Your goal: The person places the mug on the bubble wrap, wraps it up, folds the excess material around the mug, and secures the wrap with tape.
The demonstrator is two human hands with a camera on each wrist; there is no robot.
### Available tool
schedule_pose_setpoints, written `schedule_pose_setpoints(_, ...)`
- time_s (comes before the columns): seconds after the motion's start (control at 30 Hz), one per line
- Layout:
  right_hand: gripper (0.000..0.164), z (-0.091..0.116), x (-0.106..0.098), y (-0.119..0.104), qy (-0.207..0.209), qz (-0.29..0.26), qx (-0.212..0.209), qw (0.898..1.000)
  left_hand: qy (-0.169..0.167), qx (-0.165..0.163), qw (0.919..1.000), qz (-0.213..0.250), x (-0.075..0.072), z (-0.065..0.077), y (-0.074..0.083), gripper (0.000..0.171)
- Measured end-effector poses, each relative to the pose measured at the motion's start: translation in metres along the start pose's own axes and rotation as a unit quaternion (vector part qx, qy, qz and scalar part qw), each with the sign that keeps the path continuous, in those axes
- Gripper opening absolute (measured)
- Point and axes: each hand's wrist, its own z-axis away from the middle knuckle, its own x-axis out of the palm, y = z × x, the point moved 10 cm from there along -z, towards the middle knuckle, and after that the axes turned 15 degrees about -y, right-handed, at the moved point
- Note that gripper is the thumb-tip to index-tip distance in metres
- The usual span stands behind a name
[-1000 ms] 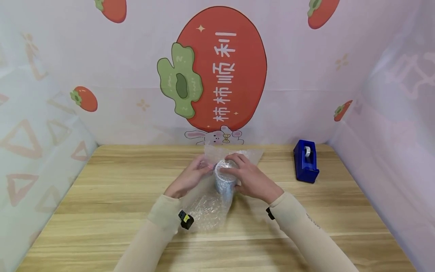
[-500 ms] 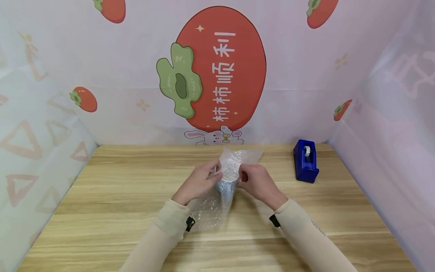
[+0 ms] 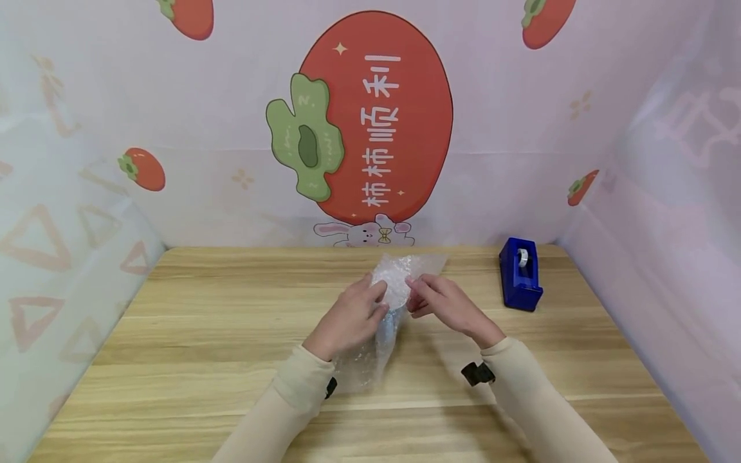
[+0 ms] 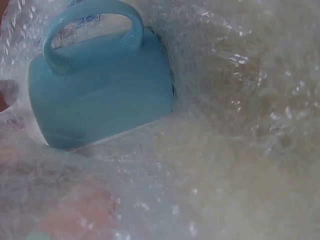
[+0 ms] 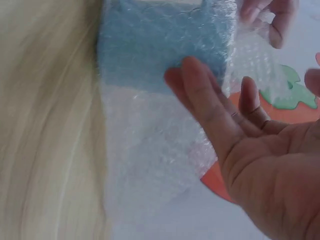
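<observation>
A light blue mug [image 4: 102,95] stands on the table, wrapped in clear bubble wrap [image 3: 395,286]. Its handle shows through the sheet's opening in the left wrist view. My left hand [image 3: 350,316] is at the left of the mug's top, and its fingertips [image 5: 281,22] pinch the wrap near the rim. On the other side, my right hand [image 5: 260,145] has its fingers extended against the wrapped mug, thumb apart. Loose wrap spreads toward me below the left hand and up behind the mug.
A blue tape dispenser [image 3: 521,276] with a roll of tape stands at the back right of the wooden table [image 3: 202,360]. Printed cloth walls [image 3: 220,128] with persimmon pictures close off the back and sides.
The left hand has moved right and toward me, up to the mug's rim. The right hand has come off the mug's top to its right side. Wrap now covers the top.
</observation>
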Motion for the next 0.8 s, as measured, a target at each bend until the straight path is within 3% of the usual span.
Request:
schedule_pose_setpoints(0.1, 0.055, -0.003, -0.002, 0.001, 0.017, 0.011, 0.028, 0.999, -0.002, -0.002, 0.9996, -0.029, 0.002, 0.0, 0.003, 0.016)
schedule_pose_setpoints(0.23, 0.038, -0.005, -0.002, 0.002, 0.033, 0.023, 0.031, 0.999, 0.004, -0.011, 0.9993, -0.034, 0.002, 0.001, 0.004, 0.023)
schedule_pose_setpoints(0.47, 0.03, -0.001, -0.002, 0.009, 0.05, -0.018, 0.029, 0.998, 0.039, -0.029, 0.9982, 0.036, 0.004, 0.001, -0.004, 0.041)
schedule_pose_setpoints(0.63, 0.025, 0.0, -0.001, 0.014, 0.055, -0.05, 0.022, 0.997, 0.044, -0.089, 0.9899, 0.101, 0.006, -0.001, -0.017, 0.044)
schedule_pose_setpoints(0.8, 0.023, 0.001, -0.002, 0.025, 0.056, -0.095, 0.031, 0.993, 0.038, -0.147, 0.9816, 0.116, 0.007, -0.005, -0.023, 0.074)
